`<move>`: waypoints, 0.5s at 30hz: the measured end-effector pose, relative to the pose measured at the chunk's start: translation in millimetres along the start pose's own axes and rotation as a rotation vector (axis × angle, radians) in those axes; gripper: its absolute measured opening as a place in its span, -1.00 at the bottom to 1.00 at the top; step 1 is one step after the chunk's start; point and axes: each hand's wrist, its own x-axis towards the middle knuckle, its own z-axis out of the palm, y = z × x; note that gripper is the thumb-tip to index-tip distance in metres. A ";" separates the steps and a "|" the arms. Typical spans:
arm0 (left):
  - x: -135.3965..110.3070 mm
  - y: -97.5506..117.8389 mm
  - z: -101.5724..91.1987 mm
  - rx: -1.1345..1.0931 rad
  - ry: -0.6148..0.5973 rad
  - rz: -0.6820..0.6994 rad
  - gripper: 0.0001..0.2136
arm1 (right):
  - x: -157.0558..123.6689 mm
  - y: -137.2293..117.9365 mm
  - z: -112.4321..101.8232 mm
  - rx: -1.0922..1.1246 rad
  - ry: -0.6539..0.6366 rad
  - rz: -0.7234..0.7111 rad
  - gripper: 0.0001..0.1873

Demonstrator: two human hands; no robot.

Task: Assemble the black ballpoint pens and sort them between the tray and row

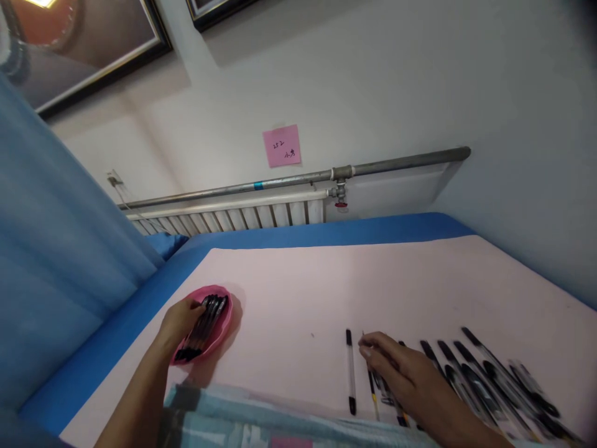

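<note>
My left hand (183, 318) reaches over the rim of a pink bowl (226, 326), its curled fingers closed at the edge of a bundle of black-capped pens (212, 314) lying inside. My right hand (396, 367) is low over the table with thumb and fingers pressed together. A thin pen refill (372, 389), dark with a yellowish lower part, passes under those fingertips, its fine tip showing beyond them. Just left of it lies one clear pen with black ends (351, 373). Small parts under my right palm are mostly hidden.
Several black and clear pens and caps (485, 379) lie spread on the right, blurred. A pale pink sheet (298, 286) covers the blue tabletop (326, 233). Light blue packaging (261, 420) lies along the near edge. A blue curtain (60, 249) hangs left; a radiator (261, 214) stands behind.
</note>
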 end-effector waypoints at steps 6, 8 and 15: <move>-35.5 67.0 8.6 0.025 -0.049 0.172 -0.79 | -2.1 -5.4 -6.4 -0.009 0.090 -0.024 -0.73; -56.7 105.3 26.0 -0.083 -0.217 0.290 -0.82 | -2.1 -6.0 -8.7 0.005 0.132 -0.023 -0.75; -117.2 194.0 107.4 -0.379 -0.657 0.400 -0.77 | -1.3 7.2 -18.0 -0.021 0.221 -0.028 -0.77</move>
